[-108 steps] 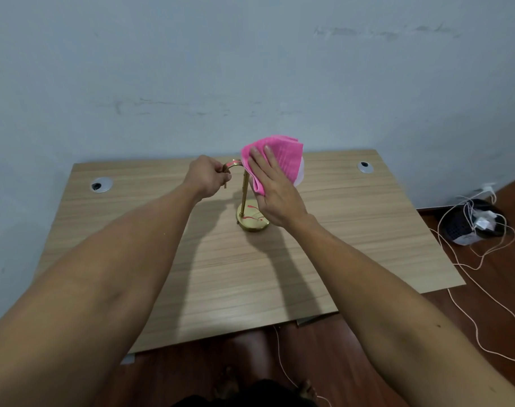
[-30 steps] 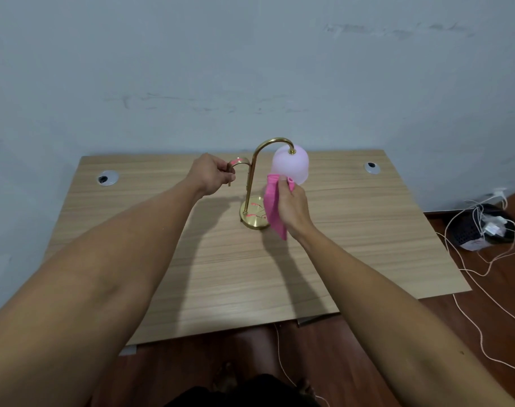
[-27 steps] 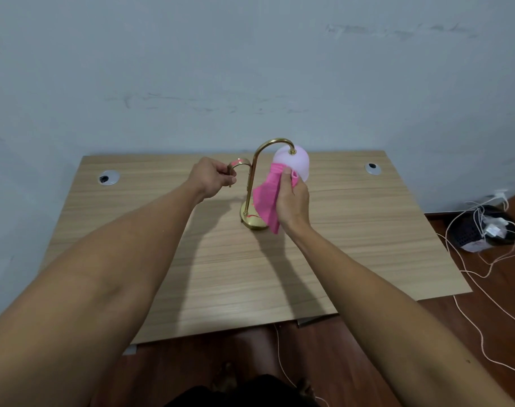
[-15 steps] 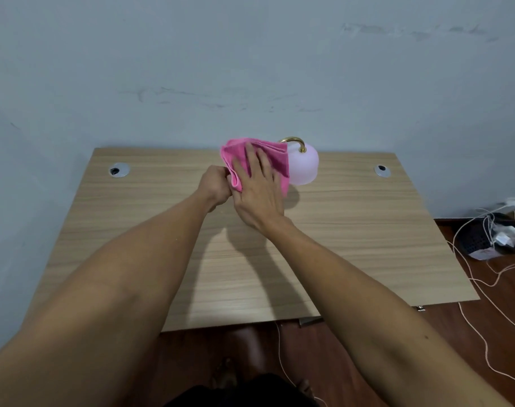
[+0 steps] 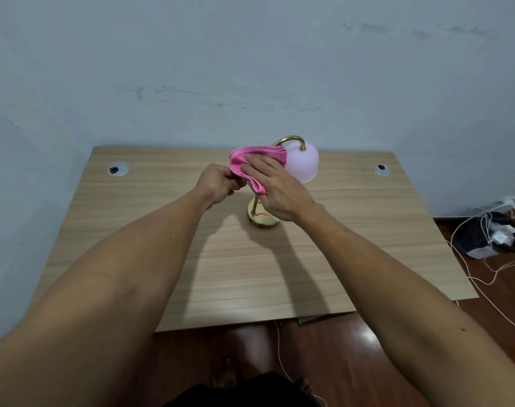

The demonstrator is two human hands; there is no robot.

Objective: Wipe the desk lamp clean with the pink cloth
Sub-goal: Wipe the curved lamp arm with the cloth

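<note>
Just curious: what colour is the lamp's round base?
Shiny gold, like brass; the lamp's base shows best in the head view.

- Pink cloth point(image 5: 257, 161) under the right hand point(image 5: 279, 190): soft ribbed fabric, matt.
- Lamp base point(image 5: 263, 219) below that hand: polished brass-coloured metal, glossy.
- Shade point(image 5: 304, 165) just beyond it: smooth, frosted.
- Desk point(image 5: 250, 274): matt wood-grain.

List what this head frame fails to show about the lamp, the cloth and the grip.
- Upper lamp stem: hidden behind the cloth and the right hand.
- What the left hand grips: its closed fingers and the cloth edge cover it.
- Dirt left on the lamp: too small to judge.
- Items by the cables on the floor: small and cut by the right edge.
</note>
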